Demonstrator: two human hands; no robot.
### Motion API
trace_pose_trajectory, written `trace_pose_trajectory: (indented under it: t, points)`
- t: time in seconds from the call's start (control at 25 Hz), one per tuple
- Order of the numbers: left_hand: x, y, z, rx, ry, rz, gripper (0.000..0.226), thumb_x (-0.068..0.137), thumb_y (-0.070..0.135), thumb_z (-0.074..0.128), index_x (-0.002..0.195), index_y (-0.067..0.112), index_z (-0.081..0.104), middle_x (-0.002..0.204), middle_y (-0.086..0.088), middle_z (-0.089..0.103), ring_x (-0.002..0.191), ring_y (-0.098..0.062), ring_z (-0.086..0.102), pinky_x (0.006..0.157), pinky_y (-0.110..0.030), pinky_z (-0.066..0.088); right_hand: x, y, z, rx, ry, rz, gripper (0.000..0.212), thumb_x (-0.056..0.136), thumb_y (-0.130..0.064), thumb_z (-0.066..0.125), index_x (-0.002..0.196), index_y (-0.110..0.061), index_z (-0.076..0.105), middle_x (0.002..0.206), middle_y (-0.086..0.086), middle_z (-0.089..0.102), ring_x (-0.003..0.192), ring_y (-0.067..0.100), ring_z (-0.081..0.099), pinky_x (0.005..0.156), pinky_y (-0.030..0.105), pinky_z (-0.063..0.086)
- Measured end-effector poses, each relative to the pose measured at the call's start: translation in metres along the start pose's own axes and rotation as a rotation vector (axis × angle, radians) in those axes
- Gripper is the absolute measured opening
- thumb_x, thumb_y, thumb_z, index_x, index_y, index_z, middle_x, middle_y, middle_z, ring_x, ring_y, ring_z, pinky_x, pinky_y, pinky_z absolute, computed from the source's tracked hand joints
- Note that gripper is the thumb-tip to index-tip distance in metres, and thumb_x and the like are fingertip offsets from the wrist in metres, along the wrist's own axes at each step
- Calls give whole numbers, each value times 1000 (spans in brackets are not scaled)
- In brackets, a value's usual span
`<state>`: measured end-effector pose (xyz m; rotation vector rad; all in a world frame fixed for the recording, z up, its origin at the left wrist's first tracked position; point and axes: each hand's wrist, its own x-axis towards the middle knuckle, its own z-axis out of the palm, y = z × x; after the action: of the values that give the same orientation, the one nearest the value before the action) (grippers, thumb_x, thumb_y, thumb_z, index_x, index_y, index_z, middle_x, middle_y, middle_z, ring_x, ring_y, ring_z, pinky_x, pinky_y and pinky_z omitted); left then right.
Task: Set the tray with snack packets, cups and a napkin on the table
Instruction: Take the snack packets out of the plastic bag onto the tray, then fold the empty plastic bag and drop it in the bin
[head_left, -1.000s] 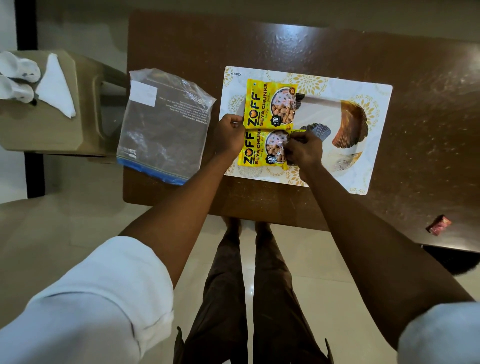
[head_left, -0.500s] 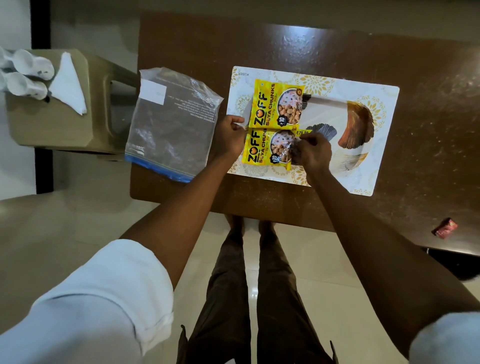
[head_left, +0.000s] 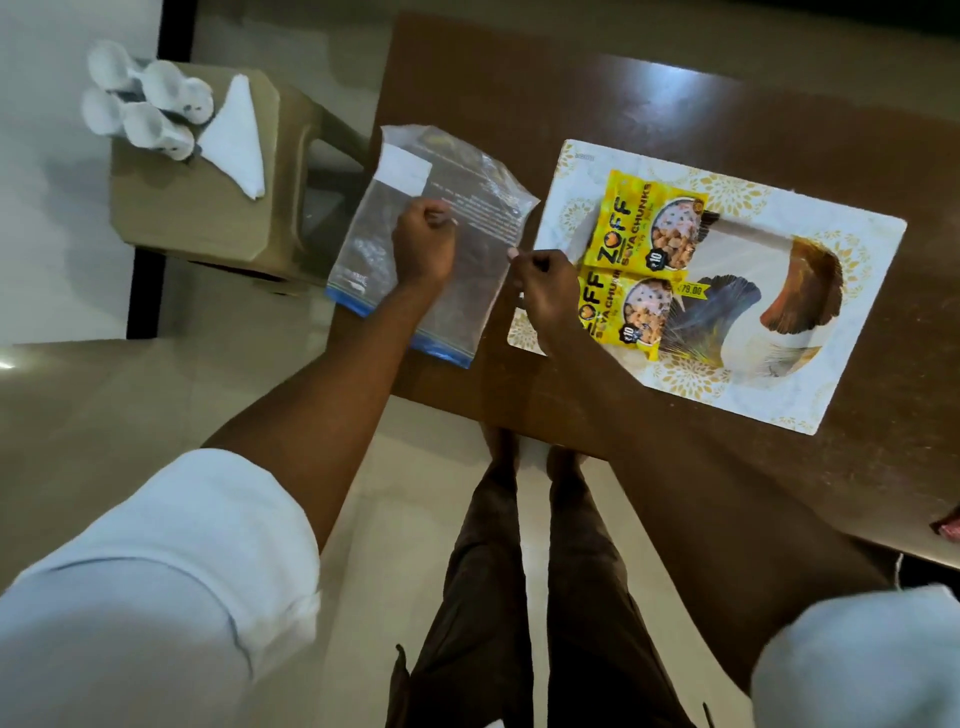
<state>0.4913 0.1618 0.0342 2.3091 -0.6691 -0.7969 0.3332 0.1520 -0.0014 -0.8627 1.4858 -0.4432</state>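
Observation:
A white patterned tray lies on the brown table. Two yellow snack packets rest on its left part, one farther and one nearer. My left hand hovers over a clear zip bag with its fingers curled; whether it grips the bag is unclear. My right hand sits between the bag and the tray, loosely curled and holding nothing, one fingertip at the bag's right edge. Several white cups and a folded white napkin lie on a stool at the left.
The beige stool stands just left of the table, by the bag. The tray's right half is bare. A small red wrapper lies at the table's right edge. My legs stand at the near table edge.
Both hands have let go of the snack packets and moved left, the left one over the clear bag, the right one to the tray's left edge. The packets stay on the tray.

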Motion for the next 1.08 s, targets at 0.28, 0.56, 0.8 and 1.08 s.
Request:
trace_pose_trajectory:
  t: [0.28,0.56,0.8,1.08]
  points:
    - [92,-62,-71,160,72,-164,51,84,50,68,123,17,63,115,0,69,99,-14,67,80,-23,57,51,35,45,-90,77,151,63,53,-65,77,82,-13,57,80,9,61,76,31,66,70,49,59]
    - [91,-71,-80,-123,-241,-260,50,92,46,68,118,4,66,86,-5,67,65,-12,63,56,-17,53,36,10,48,-30,78,167,65,67,-43,86,93,13,66,94,28,73,72,21,63,69,42,59]
    - [58,-25,-94,-464,-240,-344,49,85,55,71,102,9,72,89,-11,73,76,-25,68,76,-44,62,14,-50,5,-24,15,53,27,96,-23,72,72,-16,61,64,-2,53,37,-4,43,42,14,35]
    - [-33,67,-100,-526,-137,-359,22,97,28,63,77,19,68,83,-10,72,80,-30,68,83,-47,58,-81,-139,-84,-88,56,-69,16,104,-15,57,92,-7,63,77,8,65,49,0,58,44,13,38]
